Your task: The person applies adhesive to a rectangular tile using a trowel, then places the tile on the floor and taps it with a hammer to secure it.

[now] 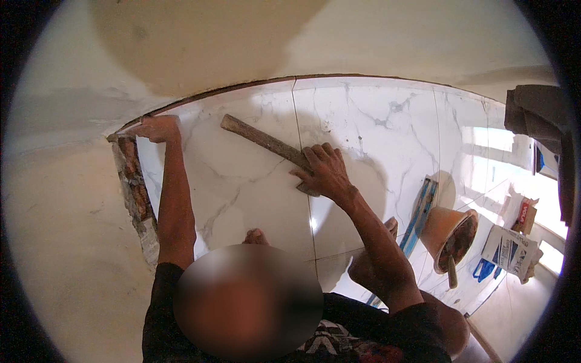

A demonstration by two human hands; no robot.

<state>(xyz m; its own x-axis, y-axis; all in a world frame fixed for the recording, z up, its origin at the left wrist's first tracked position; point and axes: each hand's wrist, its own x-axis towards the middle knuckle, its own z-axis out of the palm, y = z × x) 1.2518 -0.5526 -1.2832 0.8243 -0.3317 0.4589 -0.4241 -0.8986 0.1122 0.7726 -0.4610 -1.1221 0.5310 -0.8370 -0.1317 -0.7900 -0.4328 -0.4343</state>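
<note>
My right hand [327, 172] grips one end of a rough, dirt-crusted wooden batten [261, 140], which lies slantwise over white marble-patterned floor tiles [242, 181]. The batten's other end points to the far left. In the far left corner, my left hand [161, 128] is at the tile's edge beside the wall. Its fingers are curled and bunched there; whether something thin is between them I cannot make out. Along the left side of the tile runs a broken strip of exposed brick and mortar [134, 181].
To the right stand a blue spirit level [419, 212], an orange bucket [437, 227] with mortar and a handled tool [452, 272], and a white printed bag [505, 251]. A dark cloth [538, 115] hangs at far right. A plastered wall [242, 42] bounds the far side.
</note>
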